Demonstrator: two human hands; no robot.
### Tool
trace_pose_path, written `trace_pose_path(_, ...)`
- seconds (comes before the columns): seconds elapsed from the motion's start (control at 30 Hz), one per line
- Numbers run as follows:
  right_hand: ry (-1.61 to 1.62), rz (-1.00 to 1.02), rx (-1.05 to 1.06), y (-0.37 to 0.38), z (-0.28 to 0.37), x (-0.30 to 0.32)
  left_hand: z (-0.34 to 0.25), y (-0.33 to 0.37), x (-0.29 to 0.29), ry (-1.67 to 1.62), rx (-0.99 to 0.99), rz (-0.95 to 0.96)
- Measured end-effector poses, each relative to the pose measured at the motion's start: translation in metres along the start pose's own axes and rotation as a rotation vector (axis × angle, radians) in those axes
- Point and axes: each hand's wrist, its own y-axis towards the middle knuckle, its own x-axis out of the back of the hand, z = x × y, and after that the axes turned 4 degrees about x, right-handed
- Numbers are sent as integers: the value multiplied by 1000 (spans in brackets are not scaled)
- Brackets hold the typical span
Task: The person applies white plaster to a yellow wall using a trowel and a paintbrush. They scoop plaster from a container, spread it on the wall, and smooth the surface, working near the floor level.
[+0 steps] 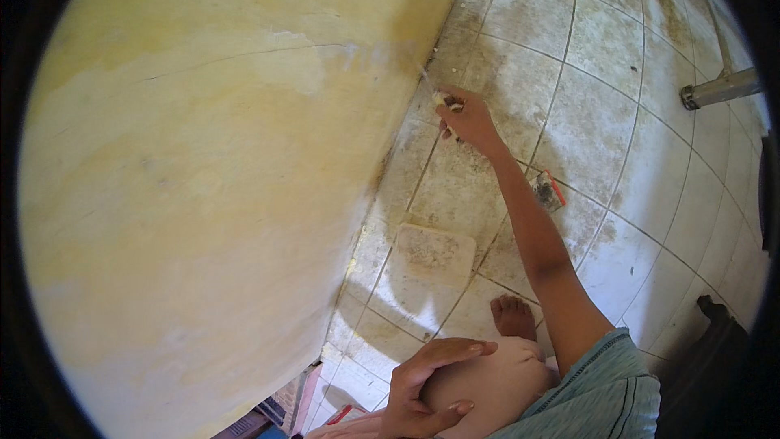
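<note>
My right hand (pixel 469 118) is clenched around a small tool (pixel 443 100), likely a scraper or putty knife, though only a pale stub and a thin blade edge show above my fingers, so I cannot tell its exact kind. The blade tip sits against the base of the yellowish wall (pixel 211 179), just where it meets the tiled floor (pixel 601 41). I judge this as work along the bottom edge of the wall, with the next stroke needing steady pressure kept flush to the surface. Below the grip, near my forearm, lies a flat pale board (pixel 435 254), and beside the arm a small trowel-like tool (pixel 548 189). My left hand (pixel 431 390) rests open on my knee, grasping nothing, well apart from the work.
</note>
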Motion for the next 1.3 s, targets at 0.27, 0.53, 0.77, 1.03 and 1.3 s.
trace_pose_path(0.27,-67,-27,-2,19,19,-18,9,-2,-1,1,-112,30)
trace_pose_path(0.53,-22,151,89,-40,47,-40,-3,-4,-11,61,-55,34)
trace_pose_path(0.77,-5,-53,-52,1,52,-19,-11,-6,-16,110,-25,44)
trace_pose_path(1.03,-86,15,199,-24,55,-58,-13,-7,-20,87,14,60)
trace_pose_path(1.3,21,81,81,-35,72,-34,-10,-3,-15,150,-51,153)
